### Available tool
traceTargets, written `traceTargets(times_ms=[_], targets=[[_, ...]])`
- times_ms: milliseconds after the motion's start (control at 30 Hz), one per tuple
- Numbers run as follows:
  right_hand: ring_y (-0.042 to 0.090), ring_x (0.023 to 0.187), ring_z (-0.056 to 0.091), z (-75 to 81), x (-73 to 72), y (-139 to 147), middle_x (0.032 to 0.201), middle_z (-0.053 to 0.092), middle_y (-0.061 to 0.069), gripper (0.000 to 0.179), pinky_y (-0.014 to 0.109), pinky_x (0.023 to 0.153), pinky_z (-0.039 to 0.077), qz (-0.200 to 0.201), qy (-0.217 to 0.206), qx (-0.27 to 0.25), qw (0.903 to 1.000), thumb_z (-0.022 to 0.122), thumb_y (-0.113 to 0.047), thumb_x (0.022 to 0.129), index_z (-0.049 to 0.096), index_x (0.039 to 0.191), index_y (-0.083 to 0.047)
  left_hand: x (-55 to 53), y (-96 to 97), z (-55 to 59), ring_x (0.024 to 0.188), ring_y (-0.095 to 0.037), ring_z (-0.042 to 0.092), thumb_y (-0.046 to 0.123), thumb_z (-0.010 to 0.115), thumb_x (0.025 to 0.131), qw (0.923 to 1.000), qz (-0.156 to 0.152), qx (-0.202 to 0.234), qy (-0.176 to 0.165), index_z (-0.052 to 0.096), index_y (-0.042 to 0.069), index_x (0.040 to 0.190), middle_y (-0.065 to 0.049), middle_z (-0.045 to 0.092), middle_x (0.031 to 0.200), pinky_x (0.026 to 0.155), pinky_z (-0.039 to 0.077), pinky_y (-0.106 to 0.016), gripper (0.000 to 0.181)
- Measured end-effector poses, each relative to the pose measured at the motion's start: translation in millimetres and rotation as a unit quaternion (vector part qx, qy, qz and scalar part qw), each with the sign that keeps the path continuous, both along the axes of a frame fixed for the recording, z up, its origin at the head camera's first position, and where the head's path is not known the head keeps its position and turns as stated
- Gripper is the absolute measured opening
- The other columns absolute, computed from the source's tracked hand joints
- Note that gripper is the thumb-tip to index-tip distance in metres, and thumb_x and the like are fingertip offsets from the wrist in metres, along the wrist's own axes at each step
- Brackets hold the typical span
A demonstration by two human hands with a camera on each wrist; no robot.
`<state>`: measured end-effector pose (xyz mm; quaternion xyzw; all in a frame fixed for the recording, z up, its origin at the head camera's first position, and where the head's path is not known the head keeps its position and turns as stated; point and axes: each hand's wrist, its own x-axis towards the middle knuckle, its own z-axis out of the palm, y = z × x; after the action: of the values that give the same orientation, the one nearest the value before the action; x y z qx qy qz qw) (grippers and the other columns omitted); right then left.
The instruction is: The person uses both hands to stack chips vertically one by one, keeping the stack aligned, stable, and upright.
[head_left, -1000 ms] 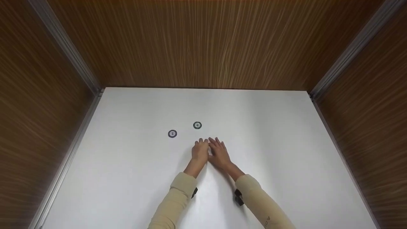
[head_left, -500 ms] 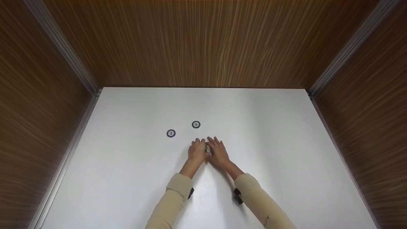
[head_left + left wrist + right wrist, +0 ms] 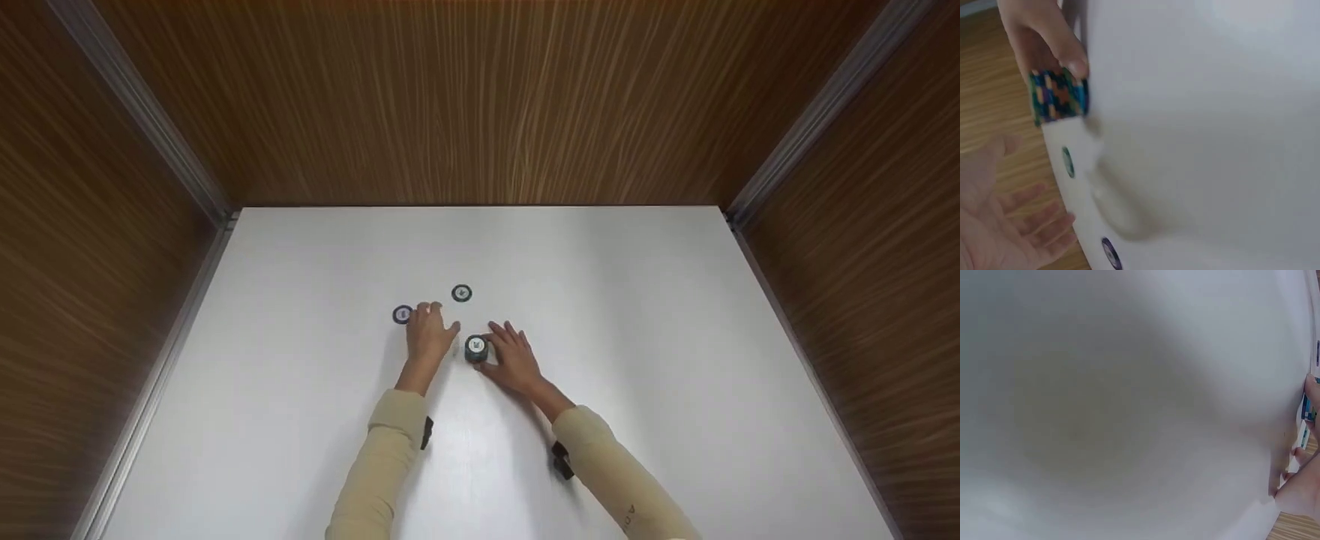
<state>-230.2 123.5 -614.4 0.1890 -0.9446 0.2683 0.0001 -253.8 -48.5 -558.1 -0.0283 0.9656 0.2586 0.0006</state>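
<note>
A stack of poker chips (image 3: 475, 349) stands on the white table, with a dark-rimmed chip on top. My right hand (image 3: 516, 364) holds it from the right between thumb and index finger, the other fingers spread forward. In the left wrist view the stack's side (image 3: 1058, 97) shows mixed green, blue, purple and orange edges. My left hand (image 3: 426, 337) is off the stack, its fingers loosely extended and thumb apart. It is nearest a purple-rimmed chip (image 3: 400, 315), whose right edge its fingers overlap in the head view. A green-rimmed chip (image 3: 461, 293) lies flat beyond both hands.
The white tabletop (image 3: 645, 300) is bounded by a brown wood-grain panel (image 3: 480, 105) at the back and similar panels at both sides. Metal rails (image 3: 161, 367) run along the side edges.
My left hand has let go of the chip stack and moved left and forward to the purple-rimmed chip, uncovering the stack. My right hand has stayed in place.
</note>
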Motion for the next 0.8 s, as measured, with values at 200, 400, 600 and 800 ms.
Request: traceTargets(times_ms=[200,400,600,800], targets=[[0.036,0.133,0.021,2.7,0.1,-0.6,0.141,0.036,0.014,0.051,0.052,0.108,0.01,0.001,-0.013,0.004,0.9999,0.069,-0.035,0.08,0.053,0.123,-0.011,-7.7,-24.8,-21.1,0.13,-0.041,0.024,0.024,0.06,0.089,0.9936,0.041,-0.104,0.015,0.04,-0.003,0.135,-0.026,0.026,0.142,0.107,0.024,-0.043,0.057],[0.038,0.132,0.022,4.4,-1.5,-2.2,0.14,0.036,0.016,0.051,0.053,0.107,0.011,0.007,-0.005,0.0,1.0,0.069,-0.033,0.08,0.053,0.123,-0.011,-9.5,-38.5,-32.7,0.13,-0.044,0.02,0.025,0.055,0.092,0.9895,0.047,-0.136,0.015,0.033,-0.003,0.139,-0.028,0.022,0.143,0.104,0.028,-0.049,0.059],[0.038,0.131,0.022,2.4,-1.1,-4.6,0.139,0.037,0.017,0.051,0.054,0.107,0.012,0.015,0.0,0.002,0.9999,0.069,-0.034,0.08,0.053,0.122,-0.009,-8.2,-47.1,-39.6,0.125,-0.048,0.029,0.009,0.05,0.092,0.9908,0.034,-0.121,0.051,0.04,-0.001,0.135,-0.027,0.033,0.138,0.099,0.033,-0.054,0.045],[0.039,0.131,0.024,1.5,-0.6,-3.9,0.139,0.038,0.017,0.052,0.056,0.106,0.014,0.016,0.004,0.002,0.9999,0.07,-0.035,0.08,0.053,0.121,-0.008,-7.8,-48.5,-39.9,0.123,-0.044,0.035,0.002,0.045,0.094,0.9929,0.035,-0.105,0.044,0.05,-0.003,0.127,-0.024,0.042,0.132,0.099,0.035,-0.051,0.033]])
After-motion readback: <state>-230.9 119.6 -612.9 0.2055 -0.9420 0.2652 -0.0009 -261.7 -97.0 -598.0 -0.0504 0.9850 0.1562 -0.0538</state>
